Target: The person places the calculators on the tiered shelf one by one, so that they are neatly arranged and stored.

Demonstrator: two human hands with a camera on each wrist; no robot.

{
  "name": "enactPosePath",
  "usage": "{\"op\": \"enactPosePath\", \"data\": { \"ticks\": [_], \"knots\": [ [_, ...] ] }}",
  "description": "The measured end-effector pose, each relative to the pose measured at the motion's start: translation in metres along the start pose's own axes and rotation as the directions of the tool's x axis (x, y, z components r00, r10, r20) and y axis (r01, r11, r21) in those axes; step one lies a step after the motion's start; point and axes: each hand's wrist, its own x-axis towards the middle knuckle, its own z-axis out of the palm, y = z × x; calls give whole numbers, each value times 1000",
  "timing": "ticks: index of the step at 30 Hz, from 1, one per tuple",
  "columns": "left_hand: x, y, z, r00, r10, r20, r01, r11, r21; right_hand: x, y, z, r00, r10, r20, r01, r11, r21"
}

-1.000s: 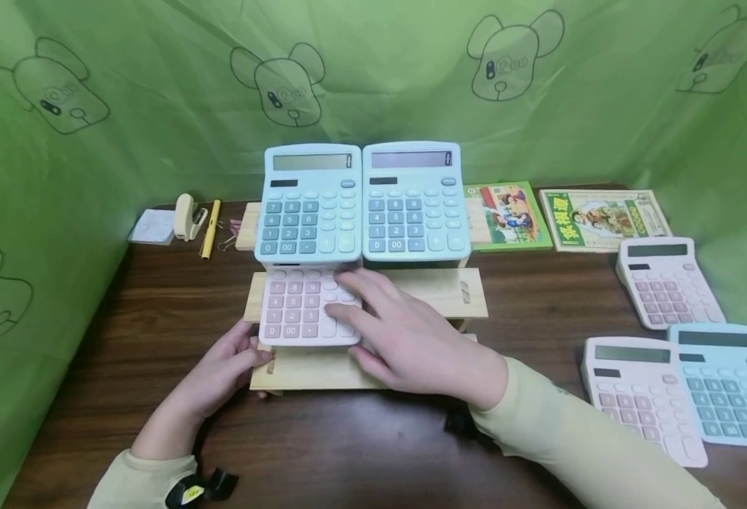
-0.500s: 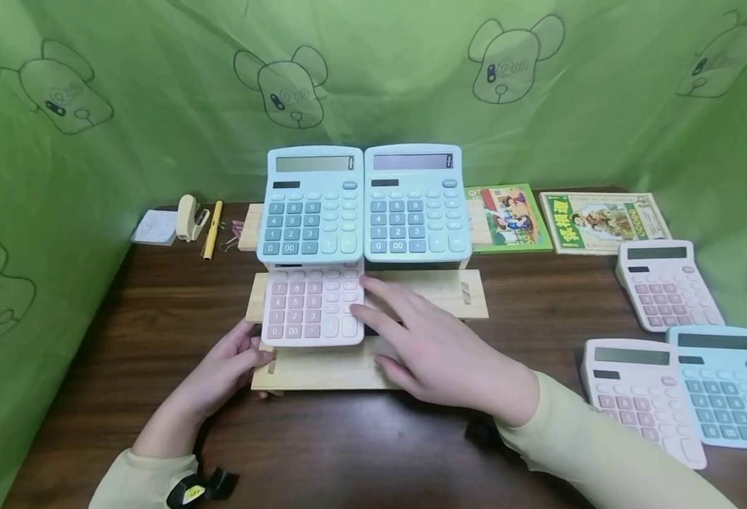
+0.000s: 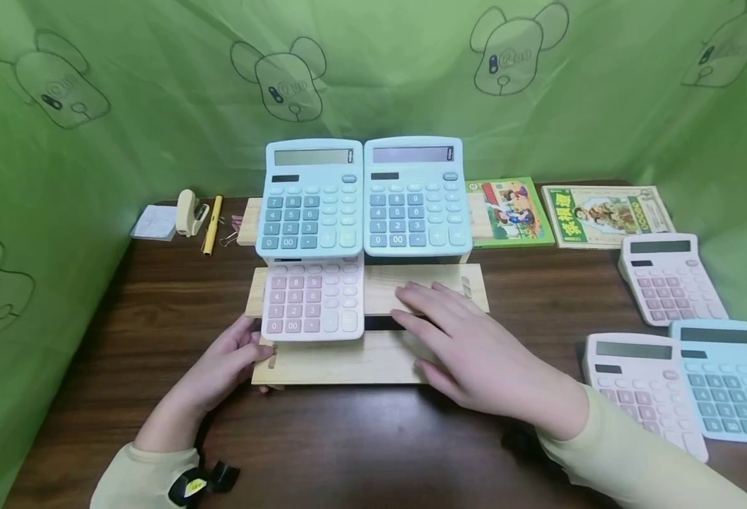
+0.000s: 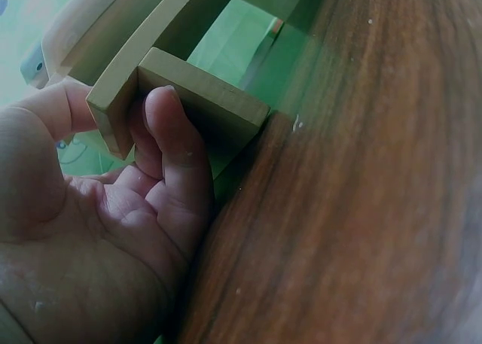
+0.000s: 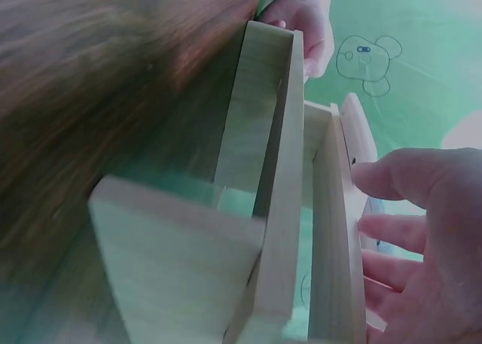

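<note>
Wooden stand (image 3: 348, 364): rising in steps on the dark table (image 3: 348, 452), boards running left to right in front of you.
Left hand (image 3: 227, 357): you're clamping the left end of the lowest board (image 3: 322, 369), thumb lying on top, fingers curling in below.
Right hand (image 3: 475, 353): you're holding nothing; fingers are spreading loosely over the right part of the stand, apart from the pink calculator (image 3: 312, 297). Whether fingertips are touching wood, can't say for sure; the right wrist view is looking hazy there.
Middle board (image 3: 379, 290): carrying the pink calculator on its left side, top edge hiding behind the left blue calculator (image 3: 309, 205), lower edge jutting over the lowest board. Step in hand: you seem to be setting that one in place, left hand apparently steadying the stand.
Top tier: left blue calculator and right blue calculator (image 3: 416, 198) are sitting side by side, displays reading 0.
Loose calculators: rear pink one (image 3: 672, 283), front pink one (image 3: 637, 385) and loose blue one (image 3: 726, 378) are lying at right on the table. Next move is probably calling for your right hand to be lifting one and lining it up beside the pink calculator, left hand bracing.
</note>
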Motion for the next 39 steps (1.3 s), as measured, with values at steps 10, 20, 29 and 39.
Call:
{"op": "enactPosePath", "data": {
  "ticks": [10, 20, 29, 39],
  "knots": [
    [-1, 0, 1, 1000, -8, 0, 8, 1000, -16, -30, 7, -19, 995, 40, -91, -40, 999, -7],
    [0, -2, 0, 1000, 10, 16, -10, 1000, -19, -42, 22, -30, 990, 87, -107, -90, 996, -20],
    [1, -1, -2, 998, 29, 52, -26, 998, -52, -64, 43, -50, 934, 340, 114, -325, 937, -132],
    [1, -1, -3, 997, 45, 55, -41, 997, -72, -92, 88, -65, 696, 582, 421, -502, 813, -294]
  ]
}}
